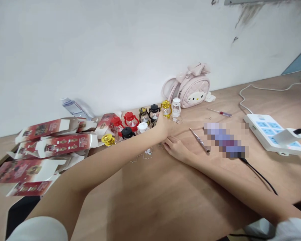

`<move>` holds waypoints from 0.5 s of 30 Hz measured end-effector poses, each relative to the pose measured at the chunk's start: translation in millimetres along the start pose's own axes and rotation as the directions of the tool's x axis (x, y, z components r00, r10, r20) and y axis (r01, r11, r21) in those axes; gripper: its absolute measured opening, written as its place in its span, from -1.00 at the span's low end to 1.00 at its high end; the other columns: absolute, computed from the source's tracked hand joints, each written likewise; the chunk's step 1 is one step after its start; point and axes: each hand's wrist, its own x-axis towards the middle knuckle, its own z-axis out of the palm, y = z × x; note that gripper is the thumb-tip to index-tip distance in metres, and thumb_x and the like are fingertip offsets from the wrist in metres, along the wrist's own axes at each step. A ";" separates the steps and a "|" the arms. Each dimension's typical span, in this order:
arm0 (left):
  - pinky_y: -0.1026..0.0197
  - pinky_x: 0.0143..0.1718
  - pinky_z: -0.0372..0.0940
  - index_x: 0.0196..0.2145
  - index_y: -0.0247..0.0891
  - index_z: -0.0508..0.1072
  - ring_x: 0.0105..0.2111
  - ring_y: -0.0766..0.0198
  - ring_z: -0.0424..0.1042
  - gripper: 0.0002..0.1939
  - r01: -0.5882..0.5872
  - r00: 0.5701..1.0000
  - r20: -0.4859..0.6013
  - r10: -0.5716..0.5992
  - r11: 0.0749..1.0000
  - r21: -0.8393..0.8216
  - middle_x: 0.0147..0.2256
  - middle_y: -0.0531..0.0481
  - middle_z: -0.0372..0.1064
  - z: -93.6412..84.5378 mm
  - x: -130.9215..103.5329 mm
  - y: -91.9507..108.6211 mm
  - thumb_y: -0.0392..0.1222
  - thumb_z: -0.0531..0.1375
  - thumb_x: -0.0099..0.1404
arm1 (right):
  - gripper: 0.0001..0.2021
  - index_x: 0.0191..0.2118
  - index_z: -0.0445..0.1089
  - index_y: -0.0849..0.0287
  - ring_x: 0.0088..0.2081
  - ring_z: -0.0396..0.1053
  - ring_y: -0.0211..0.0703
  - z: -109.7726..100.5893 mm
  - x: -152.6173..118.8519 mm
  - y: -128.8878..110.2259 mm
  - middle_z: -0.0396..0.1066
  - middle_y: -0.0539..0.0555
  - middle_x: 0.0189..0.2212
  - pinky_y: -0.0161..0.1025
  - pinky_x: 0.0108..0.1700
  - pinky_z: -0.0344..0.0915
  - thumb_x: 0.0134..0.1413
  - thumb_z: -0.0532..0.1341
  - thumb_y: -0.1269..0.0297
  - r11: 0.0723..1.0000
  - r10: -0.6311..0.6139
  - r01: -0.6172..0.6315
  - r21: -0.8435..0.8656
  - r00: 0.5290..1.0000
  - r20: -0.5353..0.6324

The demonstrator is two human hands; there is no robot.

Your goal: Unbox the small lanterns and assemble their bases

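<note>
My left hand [165, 128] reaches across to the mini lanterns, thumb side up and closed. Its other fingers are hidden behind it, so what it grips cannot be made out. Close beside it are a black lantern [154, 110], a gold lantern [166, 107] and a white lantern [176, 107]. Just below, my right hand [176, 149] rests on the table, its fingers bent and pressed together; anything in them is hidden. More lanterns stand to the left, among them a red one [131, 120], a white-topped one [142, 127] and a gold-topped one [108, 139]. Small white cut-out pieces [147, 151] lie before them.
Opened red-and-white boxes [65, 145] are heaped at left, with a clear plastic package [75, 107] behind. A pink bag [195, 90] leans against the wall. Two screwdrivers, one nearer [200, 140] and one farther [219, 112], a blurred-out device [224, 139] and a power strip [274, 132] lie right.
</note>
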 end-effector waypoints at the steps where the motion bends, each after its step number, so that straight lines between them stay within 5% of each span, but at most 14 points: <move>1: -0.11 -0.09 0.09 -0.38 -0.40 0.52 -0.21 0.00 0.42 -0.83 -0.024 1.000 0.006 0.024 1.000 -0.001 -0.34 -0.21 0.51 -5.2 -2.2 -1.2 -0.49 0.16 0.10 | -0.82 -0.34 0.26 0.20 -0.34 0.31 -0.10 0.9 1.1 -0.5 0.35 0.14 -0.42 -0.19 -0.29 0.28 0.16 -0.03 0.51 1.000 0.001 -0.001 -0.005 1.000 -0.001; 8: 0.01 -0.18 0.18 -0.31 -0.35 0.51 -0.19 -0.01 0.43 -0.76 -0.077 0.996 0.039 0.078 0.997 -0.023 -0.29 -0.25 0.50 -8.0 -3.2 -20.0 -0.46 0.24 -0.01 | -0.85 -0.32 0.30 0.21 -0.26 0.26 -0.05 -3.4 8.5 -7.4 0.37 0.17 -0.36 -0.13 -0.20 0.27 0.15 0.01 0.46 0.998 0.004 -0.005 -0.056 1.000 -0.009; 11: -0.04 -0.11 0.16 -0.18 -0.34 0.47 -0.15 -0.05 0.40 -0.58 -0.090 0.995 0.031 0.091 0.995 -0.034 -0.21 -0.26 0.48 -7.6 -7.4 -31.0 -0.36 0.33 -0.09 | -0.85 -0.31 0.31 0.22 -0.25 0.24 -0.03 -6.8 8.3 -10.1 0.37 0.19 -0.33 -0.12 -0.20 0.24 0.15 0.01 0.45 0.997 0.029 -0.031 -0.077 0.999 -0.029; 15: -0.04 0.00 0.06 0.05 -0.25 0.28 0.01 -0.02 0.26 -0.43 -0.158 0.968 -0.205 0.143 0.986 -0.057 0.05 -0.22 0.30 -20.1 -38.8 -45.0 -0.20 0.27 0.07 | -0.84 -0.30 0.32 0.21 -0.22 0.24 -0.03 -9.2 6.2 -11.4 0.37 0.18 -0.31 -0.12 -0.19 0.22 0.16 0.01 0.46 0.994 0.045 -0.050 -0.099 0.998 -0.051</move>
